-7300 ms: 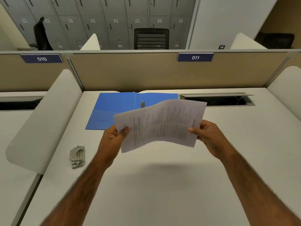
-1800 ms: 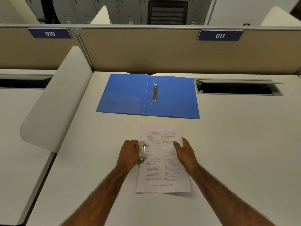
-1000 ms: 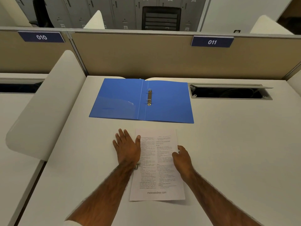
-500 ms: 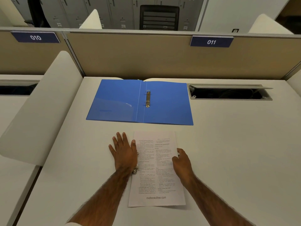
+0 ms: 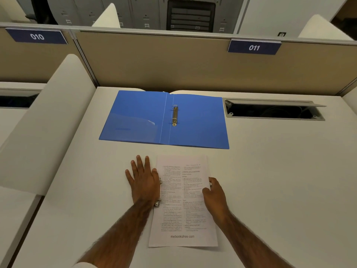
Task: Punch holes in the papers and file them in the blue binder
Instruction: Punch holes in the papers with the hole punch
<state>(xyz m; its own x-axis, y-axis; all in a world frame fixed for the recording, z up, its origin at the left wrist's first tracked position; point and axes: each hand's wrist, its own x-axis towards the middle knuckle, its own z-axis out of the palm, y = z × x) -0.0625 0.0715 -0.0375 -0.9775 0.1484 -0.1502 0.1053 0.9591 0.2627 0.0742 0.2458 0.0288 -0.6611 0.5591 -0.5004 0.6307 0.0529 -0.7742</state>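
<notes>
The printed papers (image 5: 183,209) lie flat on the desk in front of me, their left edge slid into a metal hole punch (image 5: 160,192). My left hand (image 5: 143,180) lies palm down on the punch with fingers spread, hiding most of it. My right hand (image 5: 213,194) grips the papers' right edge with curled fingers. The blue binder (image 5: 197,120) lies open farther back, its two metal rings (image 5: 174,115) standing closed at the spine.
An open cable tray slot (image 5: 274,110) sits in the desk right of the binder. A tan partition (image 5: 154,62) closes off the back. A white curved divider (image 5: 46,124) bounds the left side.
My left hand went from gripping the punch to lying flat on top of it with fingers spread. The right hand and papers have hardly moved.
</notes>
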